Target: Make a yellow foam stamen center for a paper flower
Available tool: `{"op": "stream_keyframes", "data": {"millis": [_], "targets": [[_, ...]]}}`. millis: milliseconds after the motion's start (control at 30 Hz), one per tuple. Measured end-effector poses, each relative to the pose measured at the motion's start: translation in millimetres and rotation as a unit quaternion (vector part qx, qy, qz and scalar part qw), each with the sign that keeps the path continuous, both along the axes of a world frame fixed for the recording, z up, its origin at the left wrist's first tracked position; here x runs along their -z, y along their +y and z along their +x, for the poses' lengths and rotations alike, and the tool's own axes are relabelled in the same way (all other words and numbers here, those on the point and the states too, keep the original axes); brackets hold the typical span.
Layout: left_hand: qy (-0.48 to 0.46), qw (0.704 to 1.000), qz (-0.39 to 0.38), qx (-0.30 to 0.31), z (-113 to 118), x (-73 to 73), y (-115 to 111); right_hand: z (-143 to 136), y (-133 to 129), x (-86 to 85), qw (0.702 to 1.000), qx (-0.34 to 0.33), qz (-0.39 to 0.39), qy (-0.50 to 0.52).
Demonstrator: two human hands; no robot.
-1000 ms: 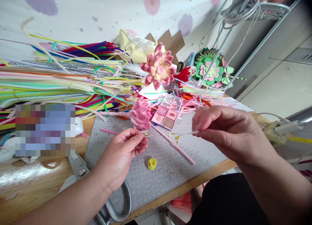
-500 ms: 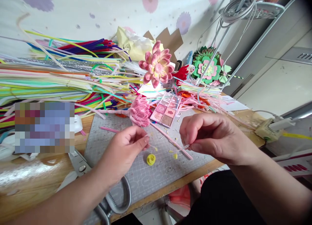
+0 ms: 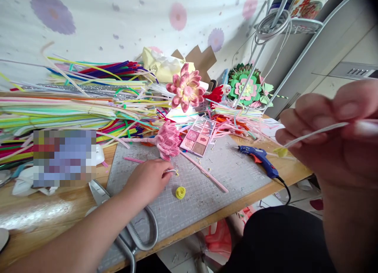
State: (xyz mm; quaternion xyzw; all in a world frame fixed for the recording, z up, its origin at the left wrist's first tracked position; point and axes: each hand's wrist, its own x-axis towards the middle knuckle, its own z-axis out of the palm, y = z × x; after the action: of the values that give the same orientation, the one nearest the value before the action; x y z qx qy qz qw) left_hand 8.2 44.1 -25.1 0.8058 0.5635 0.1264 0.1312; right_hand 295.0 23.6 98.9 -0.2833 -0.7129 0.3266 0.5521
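My right hand (image 3: 333, 127) is raised close to the camera on the right, fingers pinched on a thin white stem (image 3: 317, 134) with a yellow tip; a second, fainter stem may be beside it. Low over the cutting mat (image 3: 189, 216), my left hand (image 3: 149, 182) is closed on another thin white stem (image 3: 169, 171), whose end by the fingers is yellow. A small yellow coil (image 3: 180, 192) lies on the mat to the right of that hand. Just beyond it lies a pink fuzzy flower (image 3: 167, 140) with a wrapped stem.
Large scissors (image 3: 143, 229) lie under my left forearm. A blue glue gun (image 3: 260, 156) rests at the mat's right edge. A makeup palette (image 3: 198, 136) and a pink pipe cleaner (image 3: 206, 173) lie mid-mat. Bundles of coloured pipe cleaners (image 3: 59, 107) fill the back left. Another pink flower (image 3: 186, 88) stands behind.
My right hand has risen toward the camera and to the right with its stem, uncovering the glue gun. My left hand has drawn slightly left and turned its back upward.
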Motion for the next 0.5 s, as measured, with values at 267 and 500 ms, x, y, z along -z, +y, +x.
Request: {"op": "stream_keyframes", "data": {"millis": [267,500], "targets": [[-0.076,0.983,0.162,0.048,-6.3,-12.3,-4.4,-36.1,11.2,43.5,0.963,-0.090,-0.197,-0.162],[-0.370,0.927,-0.012,0.061,5.5,-25.7,-19.7,-76.5,23.3,56.4,0.944,-0.146,-0.213,-0.207]]}}
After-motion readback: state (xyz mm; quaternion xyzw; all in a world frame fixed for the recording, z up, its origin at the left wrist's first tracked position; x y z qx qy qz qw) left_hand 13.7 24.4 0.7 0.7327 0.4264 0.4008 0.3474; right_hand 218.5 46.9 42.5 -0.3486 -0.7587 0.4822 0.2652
